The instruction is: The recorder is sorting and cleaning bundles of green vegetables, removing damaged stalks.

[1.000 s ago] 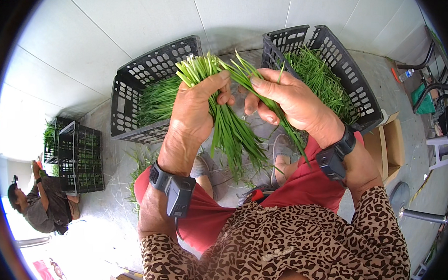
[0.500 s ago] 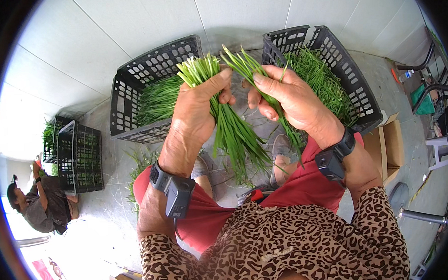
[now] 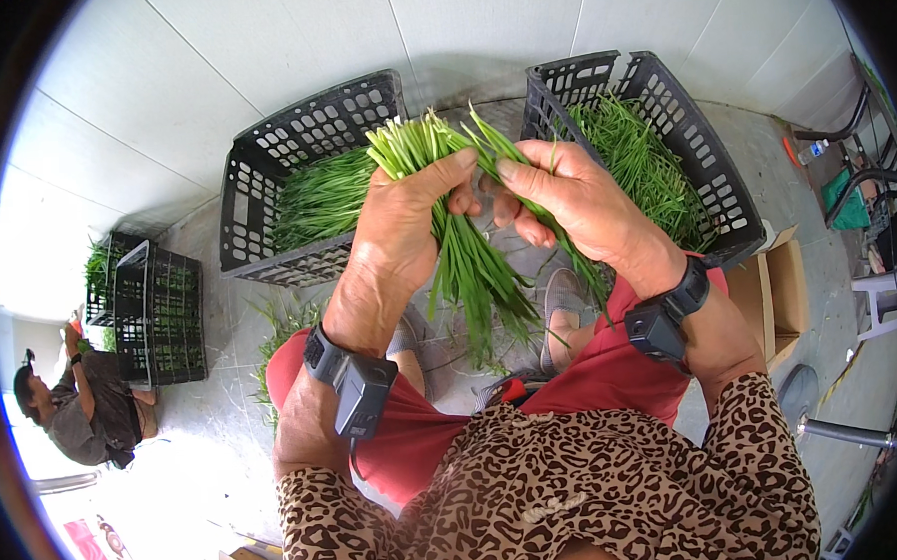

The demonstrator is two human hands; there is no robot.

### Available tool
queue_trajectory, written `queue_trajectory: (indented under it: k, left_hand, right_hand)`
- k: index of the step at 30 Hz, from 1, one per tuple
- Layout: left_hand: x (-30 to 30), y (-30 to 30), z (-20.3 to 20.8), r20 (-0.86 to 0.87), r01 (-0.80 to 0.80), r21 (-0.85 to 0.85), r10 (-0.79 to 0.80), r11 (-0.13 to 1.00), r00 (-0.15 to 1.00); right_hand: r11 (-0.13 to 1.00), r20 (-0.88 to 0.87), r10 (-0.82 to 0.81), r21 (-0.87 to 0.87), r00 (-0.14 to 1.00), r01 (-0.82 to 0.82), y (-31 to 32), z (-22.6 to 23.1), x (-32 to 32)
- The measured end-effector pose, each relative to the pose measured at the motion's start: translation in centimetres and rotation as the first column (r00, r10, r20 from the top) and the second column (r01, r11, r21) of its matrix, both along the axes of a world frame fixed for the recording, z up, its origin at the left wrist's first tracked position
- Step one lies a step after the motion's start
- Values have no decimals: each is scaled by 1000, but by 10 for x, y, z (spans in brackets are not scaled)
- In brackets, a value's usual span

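My left hand (image 3: 405, 207) is closed round a thick bunch of garlic chives (image 3: 473, 279), pale cut ends up and green leaves hanging down. Close beside it, my right hand (image 3: 575, 194) pinches a thinner bundle of chives (image 3: 588, 269) between thumb and fingers. The two hands nearly meet, and the tops of the bundles touch or overlap. Beyond my left hand stands a black plastic crate (image 3: 306, 116) with chives (image 3: 317, 201) laid in one direction. Past my right hand, another black crate (image 3: 697, 119) holds loosely tangled chives (image 3: 639, 167).
Loose chives (image 3: 281, 337) lie on the floor by my left knee. An open cardboard box (image 3: 784, 290) stands right of the right crate. At far left a person (image 3: 83, 401) sits by stacked black crates (image 3: 160, 313). A pale stool (image 3: 878, 306) is at far right.
My left hand has shifted slightly right with its bunch, and my right hand a little left. The tops of the two chive bundles have come together.
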State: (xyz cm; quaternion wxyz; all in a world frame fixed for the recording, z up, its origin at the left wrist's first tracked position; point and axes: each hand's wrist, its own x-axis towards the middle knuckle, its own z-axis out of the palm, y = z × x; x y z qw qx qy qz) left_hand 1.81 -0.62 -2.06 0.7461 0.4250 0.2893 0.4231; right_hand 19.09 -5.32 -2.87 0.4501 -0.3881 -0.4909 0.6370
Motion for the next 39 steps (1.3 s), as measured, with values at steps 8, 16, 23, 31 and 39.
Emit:
queue_trajectory:
  k: [8,16,23,31,39]
  left_hand:
    - [0,2,-2,8,-21,-21,21,1000,1000]
    - [-2,4,-3,67,-66,-95,73,993,995]
    - [0,1,-3,35,-59,-41,61,997,998]
    - [1,-2,-5,-43,4,33,-2,999,999]
    - [-1,0,-2,67,27,-64,-23,998,997]
  right_hand:
    - [999,34,-42,9,999,42,-3,3,-1]
    - [999,82,-30,20,996,29,-4,7,-4]
    - [999,119,-36,29,992,33,-3,1,-4]
    - [998,184,-43,56,982,33,-5,1,-7]
    - [993,63,-93,80,994,88,-3,-2,-6]
